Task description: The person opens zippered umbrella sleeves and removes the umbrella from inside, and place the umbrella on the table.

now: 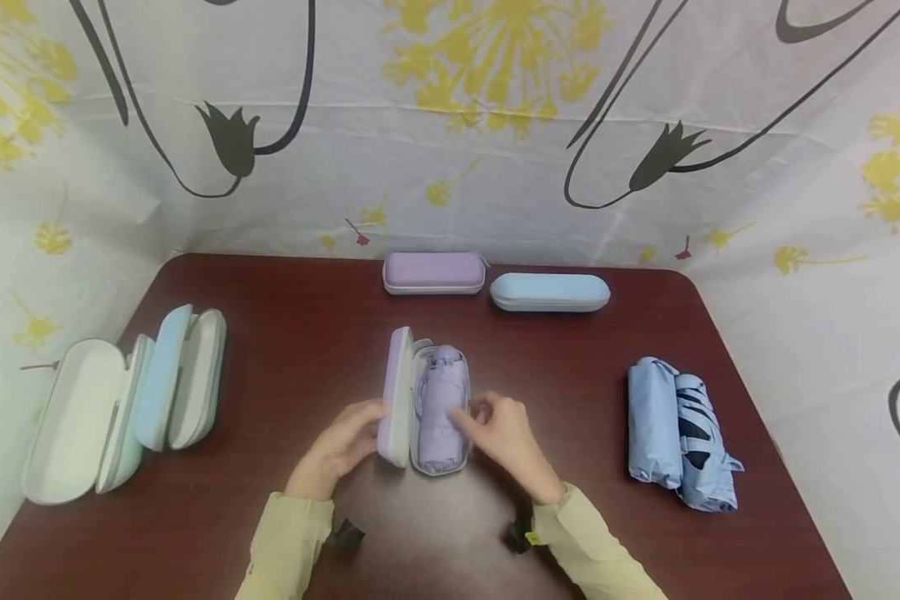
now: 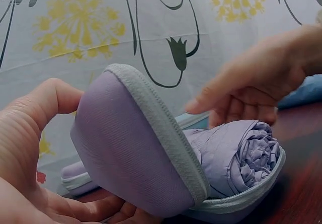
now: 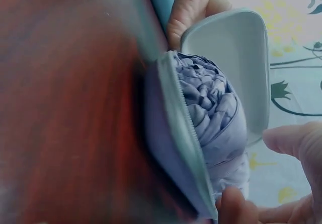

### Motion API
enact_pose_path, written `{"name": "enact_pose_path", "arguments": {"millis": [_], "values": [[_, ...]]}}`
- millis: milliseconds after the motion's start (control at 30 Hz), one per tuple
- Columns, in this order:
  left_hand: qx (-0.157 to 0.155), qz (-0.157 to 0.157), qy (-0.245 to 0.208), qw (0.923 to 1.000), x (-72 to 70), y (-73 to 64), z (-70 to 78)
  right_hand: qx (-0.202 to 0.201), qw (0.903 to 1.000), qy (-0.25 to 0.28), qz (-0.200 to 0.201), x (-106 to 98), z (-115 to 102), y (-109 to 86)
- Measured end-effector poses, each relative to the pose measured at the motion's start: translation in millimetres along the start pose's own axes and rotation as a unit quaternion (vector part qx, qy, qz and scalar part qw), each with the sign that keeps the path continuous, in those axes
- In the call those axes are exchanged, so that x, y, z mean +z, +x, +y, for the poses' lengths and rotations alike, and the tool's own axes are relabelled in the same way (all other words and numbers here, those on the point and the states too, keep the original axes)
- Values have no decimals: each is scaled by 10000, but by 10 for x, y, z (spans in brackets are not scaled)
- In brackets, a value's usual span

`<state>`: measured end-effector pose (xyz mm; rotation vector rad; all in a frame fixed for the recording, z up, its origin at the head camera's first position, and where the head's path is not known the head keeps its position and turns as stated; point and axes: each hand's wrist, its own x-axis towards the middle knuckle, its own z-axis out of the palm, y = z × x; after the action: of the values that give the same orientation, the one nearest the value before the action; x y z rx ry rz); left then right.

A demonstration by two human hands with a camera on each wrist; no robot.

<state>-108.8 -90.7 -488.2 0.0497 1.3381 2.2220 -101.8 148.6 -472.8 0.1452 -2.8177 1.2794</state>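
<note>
A purple zip case stands open in the middle of the table, its lid (image 1: 395, 404) raised on the left. Inside its other half lies a folded purple umbrella (image 1: 444, 408), its crumpled cloth end showing in both wrist views. My left hand (image 1: 341, 442) holds the lid from the left, thumb at its upper edge and fingers underneath in the left wrist view. On the right side is my right hand (image 1: 506, 425), its thumb extended over the umbrella and its fingers beside the case wall. A gap shows between that thumb and the umbrella in the right wrist view.
At the back stand a closed purple case (image 1: 435, 273) and a closed blue case (image 1: 550, 292). Open cases, one pale green (image 1: 75, 425) and one blue (image 1: 161, 379), are on the left. Two folded blue umbrellas (image 1: 654, 421) lie on the right. A patterned cloth (image 1: 457, 167) surrounds the table.
</note>
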Motion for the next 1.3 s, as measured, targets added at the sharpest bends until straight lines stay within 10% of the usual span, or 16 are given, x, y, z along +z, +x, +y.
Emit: {"name": "enact_pose_path", "arguments": {"millis": [567,967,1300], "values": [[-61,461,809,9956,33,13,-23,104,9707,-2399,-58,205,-310,311],[-123,980,990,9902,100,11,-15,374,9525,-3021,-81,373,-496,380],[28,1114,892,9898,127,31,-52,570,9562,-2865,-175,379,-495,453]]}}
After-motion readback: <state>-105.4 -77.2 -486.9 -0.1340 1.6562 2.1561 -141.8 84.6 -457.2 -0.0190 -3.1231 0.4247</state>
